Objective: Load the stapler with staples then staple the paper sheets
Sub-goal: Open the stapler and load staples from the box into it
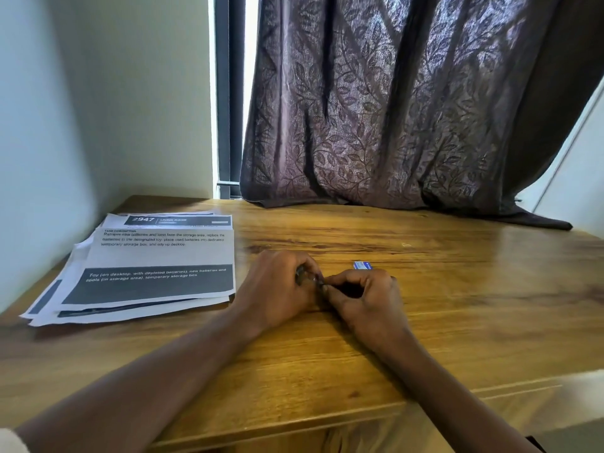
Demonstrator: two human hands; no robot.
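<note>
Your left hand rests on the brown wooden table near its middle. Its fingers are curled tightly round a small dark metallic stapler. Only a short dark stretch with a metal glint shows above your knuckles; your palm hides the rest.

Your right hand meets the left one from the other side, knuckle to knuckle. Its thumb and forefinger pinch the end of the stapler that pokes out toward it, and the other fingers are bent over a dark hollow beneath. You cannot tell from here whether that pinch also holds a strip of staples, or whether the stapler's tray is open.

The small blue and white cardboard staple box lies flat on the table just beyond your right knuckles, apart from the hand.

The loose stack of white printed paper sheets lies fanned out at the left of the table, well apart from both hands. The top sheet carries black text and a dark grey band across its lower part.

A dark purple leaf-patterned curtain hangs behind the table with its hem lying on the far edge. A pale plain wall stands at the left, with a dark vertical window frame between it and the curtain.
</note>
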